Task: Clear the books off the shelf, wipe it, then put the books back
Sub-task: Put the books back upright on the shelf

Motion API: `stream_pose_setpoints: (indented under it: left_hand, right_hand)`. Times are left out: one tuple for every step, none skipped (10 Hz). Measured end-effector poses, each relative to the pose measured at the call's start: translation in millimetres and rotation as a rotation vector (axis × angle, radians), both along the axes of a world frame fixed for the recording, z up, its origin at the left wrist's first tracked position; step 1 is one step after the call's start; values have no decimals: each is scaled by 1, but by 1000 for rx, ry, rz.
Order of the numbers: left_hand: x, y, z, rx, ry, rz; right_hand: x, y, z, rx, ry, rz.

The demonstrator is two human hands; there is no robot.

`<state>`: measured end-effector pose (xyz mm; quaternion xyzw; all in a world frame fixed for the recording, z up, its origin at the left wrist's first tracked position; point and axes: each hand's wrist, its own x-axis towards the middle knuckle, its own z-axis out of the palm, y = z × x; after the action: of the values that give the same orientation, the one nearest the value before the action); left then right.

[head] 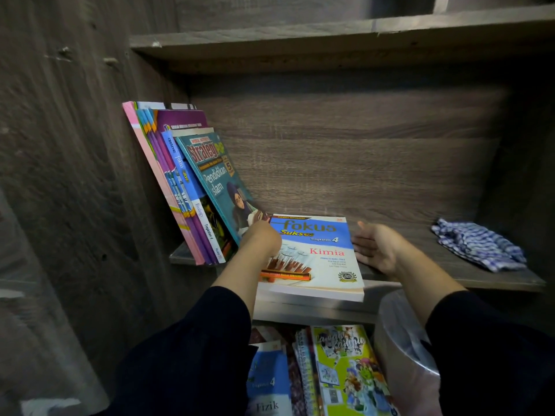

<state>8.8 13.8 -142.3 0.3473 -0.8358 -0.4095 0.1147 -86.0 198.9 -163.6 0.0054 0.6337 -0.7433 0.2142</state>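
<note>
A thick blue-and-white "Fokus Sukses Kimia" book (318, 253) lies flat on the wooden shelf (450, 265), its near edge over the shelf's front. My left hand (261, 238) rests on the book's left side, fingers curled against the leaning books. My right hand (375, 247) is open, palm against the book's right edge. Several books (192, 181) lean against the left wall, a teal "Strategi Pendidikan Islam" book (222, 181) outermost. A blue checked cloth (477, 244) lies crumpled at the shelf's right end.
Below the shelf lie more books: a blue "Fizik" book (270, 382) and a green cartoon-covered one (351, 370). A clear plastic-lined container (405, 340) stands at the lower right. Another shelf board (330, 37) runs above.
</note>
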Motion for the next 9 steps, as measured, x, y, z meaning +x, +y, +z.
stream_pose_setpoints:
  left_hand:
    - [1,-9,2,267,142,41]
    - [9,-11,6,506,234,-52]
    - [16,-8,9,635,154,-149]
    - [10,-17,4,517,184,-70]
    - [2,-27,-7,320,263,93]
    - [11,-22,-14,69,346,188]
    - [23,-15,-16,-32,544,347]
    - [26,-15,-5,-33,747,485]
    - [24,-19,-3,2,917,515]
  right_hand:
    - [-2,3,0,5,-11,-6]
    - [-4,6,-1,-24,-45,11]
    - [-4,3,-3,-34,-45,58]
    - [-3,1,-4,-67,-55,62]
    - [-3,0,-4,-69,-62,63]
    - [0,-2,-4,-60,-55,67]
    - [-1,-1,-4,-76,-64,69]
    - [-2,-1,-6,-67,-53,79]
    - [-2,-1,-8,-56,-35,98]
